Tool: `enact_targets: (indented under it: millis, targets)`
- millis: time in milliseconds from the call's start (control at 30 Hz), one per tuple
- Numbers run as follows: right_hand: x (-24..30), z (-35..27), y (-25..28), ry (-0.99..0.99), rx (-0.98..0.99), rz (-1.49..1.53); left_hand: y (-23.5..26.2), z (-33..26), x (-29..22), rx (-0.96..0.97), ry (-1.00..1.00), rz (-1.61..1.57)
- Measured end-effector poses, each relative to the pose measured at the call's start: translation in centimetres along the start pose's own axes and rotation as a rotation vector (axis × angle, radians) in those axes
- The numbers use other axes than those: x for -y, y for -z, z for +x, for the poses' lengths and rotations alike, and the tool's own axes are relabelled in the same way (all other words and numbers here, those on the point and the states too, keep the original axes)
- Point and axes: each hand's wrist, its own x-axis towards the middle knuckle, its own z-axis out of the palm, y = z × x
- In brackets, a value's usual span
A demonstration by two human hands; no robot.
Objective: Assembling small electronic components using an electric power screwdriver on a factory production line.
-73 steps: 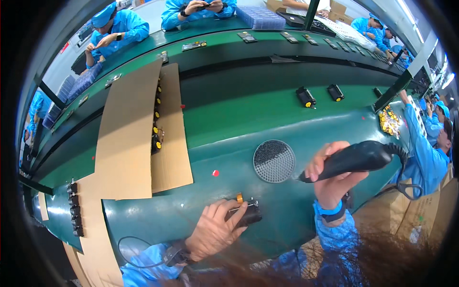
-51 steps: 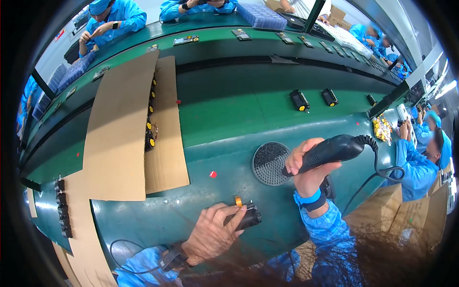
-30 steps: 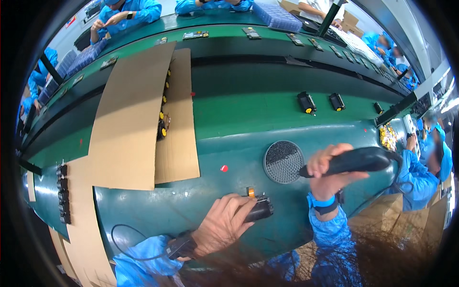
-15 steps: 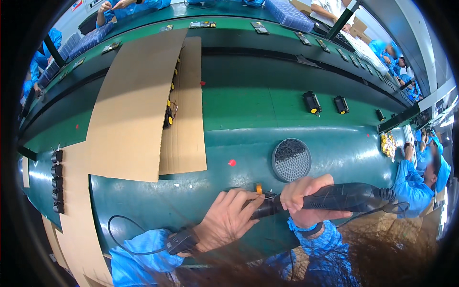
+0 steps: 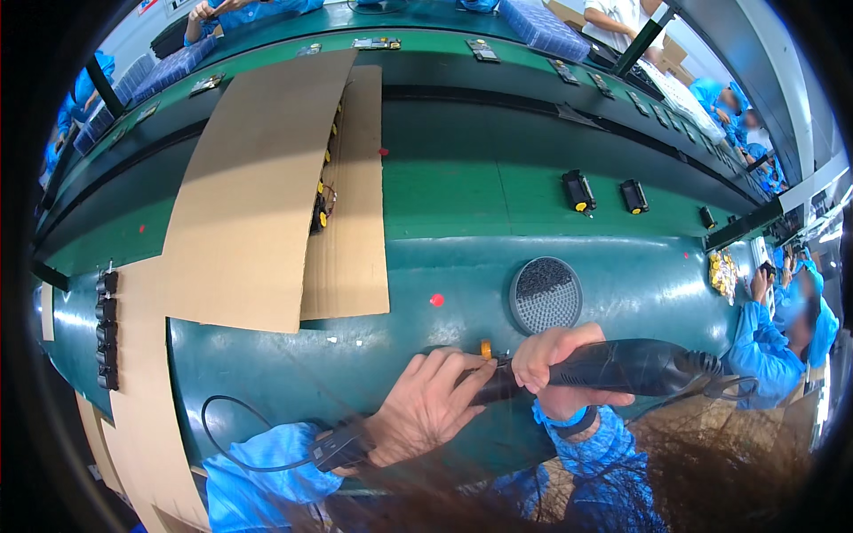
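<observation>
My right hand (image 5: 558, 364) grips a black electric screwdriver (image 5: 633, 366) lying nearly level, its tip pointing left. That tip meets a small black part with a yellow piece (image 5: 486, 348) at the near edge of the green workbench (image 5: 462, 200). My left hand (image 5: 426, 407) holds this small part from the left, fingers curled over it, so most of it is hidden. Both sleeves are blue, and a dark band sits on my left wrist.
A round grey perforated disc (image 5: 545, 294) lies just beyond my hands. Large cardboard sheets (image 5: 258, 186) cover the bench's left, over small black and yellow parts. Two black parts (image 5: 578, 190) rest further back. A black cable (image 5: 233, 435) loops lower left. Blue-clad people work at right and behind.
My right hand swung the screwdriver down from a raised position to level, bringing its tip onto the small part. My left hand stayed on that part throughout.
</observation>
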Motion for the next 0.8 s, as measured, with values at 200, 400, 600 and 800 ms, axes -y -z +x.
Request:
enact_targets:
  millis: [200,400,600,800]
  targets:
    - [-0.9,-0.3,0.1,0.080,0.049,0.043,0.4,-0.3,-0.2,-0.010,0.031,0.006]
    - [-0.6,-0.5,0.4,0.045,0.007,0.248,0.2,-0.4,0.3,-0.009,0.004,0.057]
    - [1.9,1.8,2.0,0.209,-0.308,0.134,0.4,-0.2,0.3,-0.002,0.025,0.065]
    - [1.2,4.3,7.6,0.165,-0.555,-0.103,-0.2,-0.2,0.6,-0.001,-0.002,0.063]
